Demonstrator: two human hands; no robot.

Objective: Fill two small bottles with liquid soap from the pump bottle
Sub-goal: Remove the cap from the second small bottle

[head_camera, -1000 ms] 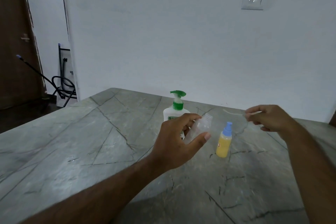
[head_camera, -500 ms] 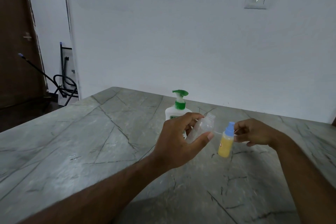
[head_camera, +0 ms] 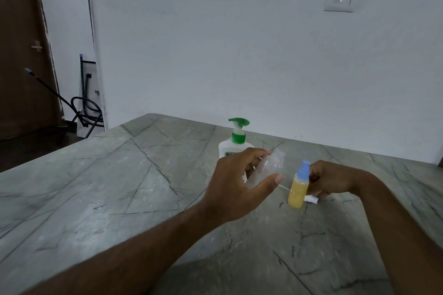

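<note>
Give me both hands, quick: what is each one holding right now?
Left hand: closed round the empty clear bottle, cap off, tilted.
Right hand: fingers curled low by the yellow bottle, setting down the white spray cap; whether its grip is on the cap cannot be told.

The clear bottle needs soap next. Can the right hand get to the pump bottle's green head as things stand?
Probably yes. The pump head stands clear above the left hand and its clear bottle. But the right hand is down by the yellow bottle, fingers curled on something small.

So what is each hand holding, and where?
Left hand grips the empty clear bottle round its body. Right hand holds its removed spray cap by the head.
</note>
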